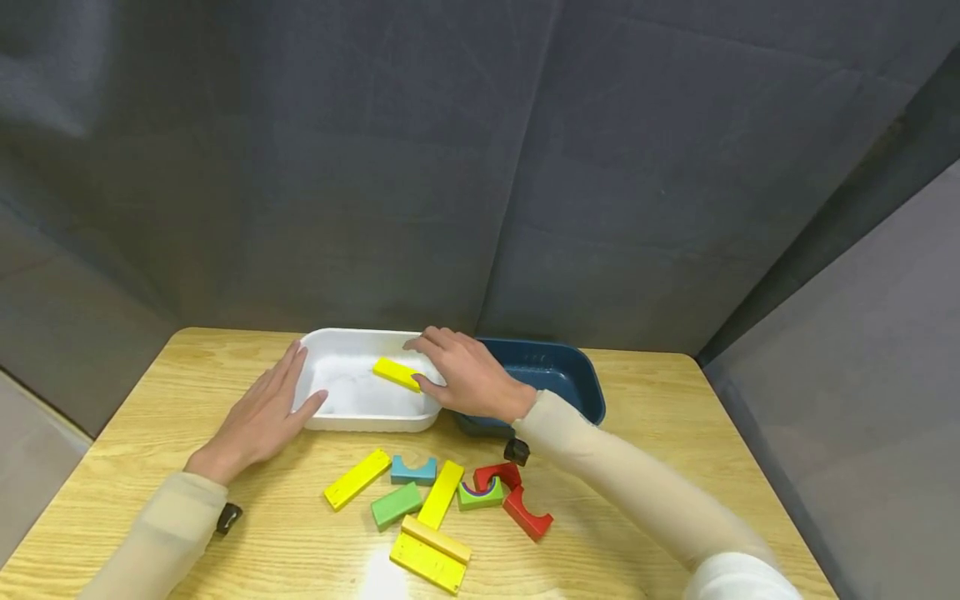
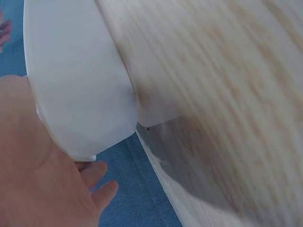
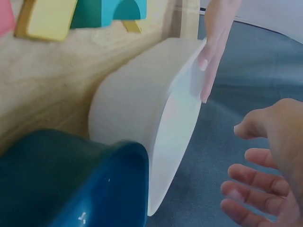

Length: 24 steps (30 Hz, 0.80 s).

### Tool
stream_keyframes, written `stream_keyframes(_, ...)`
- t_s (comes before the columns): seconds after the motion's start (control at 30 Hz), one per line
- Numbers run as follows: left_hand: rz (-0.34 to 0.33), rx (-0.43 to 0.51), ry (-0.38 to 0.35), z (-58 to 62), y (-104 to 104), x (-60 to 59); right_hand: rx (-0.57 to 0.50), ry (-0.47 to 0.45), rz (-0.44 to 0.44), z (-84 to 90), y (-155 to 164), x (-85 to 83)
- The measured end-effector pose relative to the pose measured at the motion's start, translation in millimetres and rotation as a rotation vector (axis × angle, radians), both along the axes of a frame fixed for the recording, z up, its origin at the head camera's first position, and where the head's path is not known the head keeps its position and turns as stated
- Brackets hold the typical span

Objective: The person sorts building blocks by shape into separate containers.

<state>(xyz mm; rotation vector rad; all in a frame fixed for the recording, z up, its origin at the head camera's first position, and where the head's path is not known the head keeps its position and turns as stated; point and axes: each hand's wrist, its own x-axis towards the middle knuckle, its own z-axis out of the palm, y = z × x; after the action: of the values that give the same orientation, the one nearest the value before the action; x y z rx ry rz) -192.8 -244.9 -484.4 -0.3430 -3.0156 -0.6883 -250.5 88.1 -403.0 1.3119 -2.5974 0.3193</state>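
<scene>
My left hand (image 1: 258, 412) rests against the left end of a white plastic bin (image 1: 341, 385), its fingers straight along the rim and its thumb over the front corner. In the left wrist view, part of that palm and a few fingertips show beside the bin's wall. A yellow block (image 1: 392, 372) lies inside the bin. Over the bin's right end is my right hand (image 1: 472, 379), with its thumb near the block's right end in the head view. The right wrist view shows this hand (image 3: 265, 165) with fingers loosely bent and apart, holding nothing.
A dark blue bin (image 1: 562, 367) stands right of the white one, partly behind my right forearm. In front lie several toy blocks: yellow planks (image 1: 357, 479), a green block (image 1: 396, 506), a blue arch (image 1: 413, 471) and red arches (image 1: 528, 515). A grey curtain (image 1: 420, 167) hangs behind the table.
</scene>
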Motion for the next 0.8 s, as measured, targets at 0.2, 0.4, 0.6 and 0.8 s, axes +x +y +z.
stream_keyframes(0.2, -0.007, 0.0, 0.004, 1.9, -3.2, -3.2, -0.023, -0.029, 0.008, -2.1, 10.6, 8.5)
stream_keyframes(0.4, -0.001, 0.001, -0.007, 3.2, -3.8, -3.8, -0.042, -0.055, 0.031, -3.2, 21.6, 19.2)
stream_keyframes(0.6, -0.001, 0.001, -0.007, 4.6, -4.5, -4.9, -0.054, -0.037, 0.036, -5.0, 30.6, 33.2)
stream_keyframes(0.8, 0.002, 0.0, -0.002, 5.8, -3.8, -4.9, -0.076, -0.02, 0.049, -7.8, 38.5, 51.1)
